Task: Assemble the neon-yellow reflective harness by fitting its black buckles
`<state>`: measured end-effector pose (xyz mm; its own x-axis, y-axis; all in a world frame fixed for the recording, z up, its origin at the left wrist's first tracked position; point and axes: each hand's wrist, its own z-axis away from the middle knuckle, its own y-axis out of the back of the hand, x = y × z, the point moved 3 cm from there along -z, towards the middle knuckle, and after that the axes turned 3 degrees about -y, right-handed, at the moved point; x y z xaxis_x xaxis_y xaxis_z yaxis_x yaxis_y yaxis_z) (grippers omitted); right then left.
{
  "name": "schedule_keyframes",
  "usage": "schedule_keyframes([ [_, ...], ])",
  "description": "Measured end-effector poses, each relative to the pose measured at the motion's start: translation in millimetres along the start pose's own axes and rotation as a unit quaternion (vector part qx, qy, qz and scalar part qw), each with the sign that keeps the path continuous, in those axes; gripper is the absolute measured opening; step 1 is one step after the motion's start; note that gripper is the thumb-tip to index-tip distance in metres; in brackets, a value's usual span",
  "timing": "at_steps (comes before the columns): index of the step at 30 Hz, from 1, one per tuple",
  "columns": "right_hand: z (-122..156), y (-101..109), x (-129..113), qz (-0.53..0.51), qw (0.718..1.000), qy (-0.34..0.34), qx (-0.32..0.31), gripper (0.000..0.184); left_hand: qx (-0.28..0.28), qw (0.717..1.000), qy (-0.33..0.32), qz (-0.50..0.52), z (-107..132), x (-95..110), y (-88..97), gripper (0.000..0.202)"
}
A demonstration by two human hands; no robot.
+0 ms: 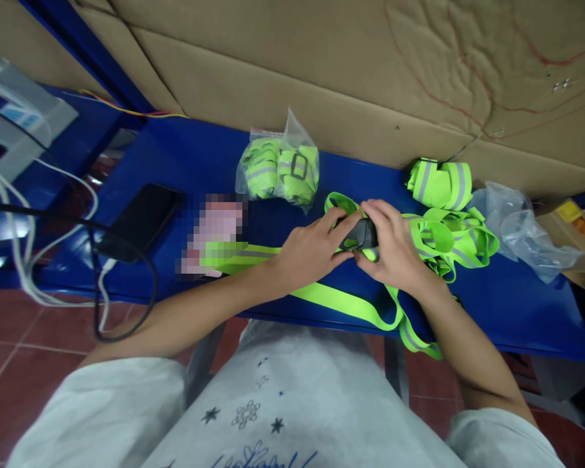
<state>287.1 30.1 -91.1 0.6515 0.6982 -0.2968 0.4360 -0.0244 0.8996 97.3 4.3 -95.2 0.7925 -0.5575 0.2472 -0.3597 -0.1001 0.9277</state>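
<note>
Over the blue table (185, 156), black buckle (361, 235) between left hand (312, 250) and right hand (394, 250), both clamped on it.

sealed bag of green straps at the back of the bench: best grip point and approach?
Pinch the bagged straps by the clear peak of plastic at the top, coming from above. That peak sticks up free of the folded bundle, while the bulky lower part lies on the blue bench. The front is likely the clearest path, since the cardboard wall stands close behind.
</note>
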Motion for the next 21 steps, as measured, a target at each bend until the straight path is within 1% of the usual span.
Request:
schedule_keyframes([
  [1, 0, 6, 4, -0.012, 1.0, -0.012, -0.023, 0.101, 0.013, 1.0, -0.002, 0.021, 0, 0, 2.3, 0.069],
  [3, 0, 15, 13, -0.054, 0.996, -0.02, -0.076, 0.104, 0.034, 0.997, -0.007, 0.064, 1, -1, 5.6, 0.053],
  [5, 0, 18, 20, -0.104, 0.987, -0.015, -0.124, 0.097, 0.044, 0.993, -0.007, 0.11, 0, -2, 7.4, 0.039],
  [7, 0, 17, 25, -0.144, 0.978, -0.014, -0.152, 0.085, 0.046, 0.982, -0.004, 0.184, -2, -5, 8.5, 0.037],
  [9, -1, 14, 26, -0.164, 0.975, -0.017, -0.147, 0.067, 0.035, 0.956, -0.016, 0.289, -5, -7, 9.5, 0.04],
  [12, -3, 12, 23, -0.193, 0.975, -0.032, -0.108, 0.041, 0.022, 0.906, -0.033, 0.421, -11, -11, 12.5, 0.033],
  [14, -2, 15, 22, -0.233, 0.966, -0.071, -0.086, 0.035, 0.016, 0.883, -0.027, 0.468, -12, -14, 14.6, 0.03],
  [15, 0, 18, 22, -0.254, 0.959, -0.1, -0.076, 0.034, 0.008, 0.872, -0.025, 0.488, -13, -14, 15.6, 0.032],
  [17, 5, 23, 24, -0.306, 0.937, -0.165, -0.046, 0.036, -0.016, 0.85, -0.027, 0.526, -12, -14, 17.4, 0.042],
  [18, 7, 25, 24, -0.342, 0.918, -0.198, -0.023, 0.04, -0.022, 0.842, -0.029, 0.538, -11, -13, 18.5, 0.046],
  [19, 9, 26, 24, -0.384, 0.893, -0.232, 0.003, 0.045, -0.02, 0.843, -0.029, 0.537, -10, -13, 19.6, 0.051],
  [21, 12, 24, 23, -0.469, 0.828, -0.3, 0.063, 0.054, 0.002, 0.863, -0.024, 0.504, -9, -12, 20.6, 0.064],
])
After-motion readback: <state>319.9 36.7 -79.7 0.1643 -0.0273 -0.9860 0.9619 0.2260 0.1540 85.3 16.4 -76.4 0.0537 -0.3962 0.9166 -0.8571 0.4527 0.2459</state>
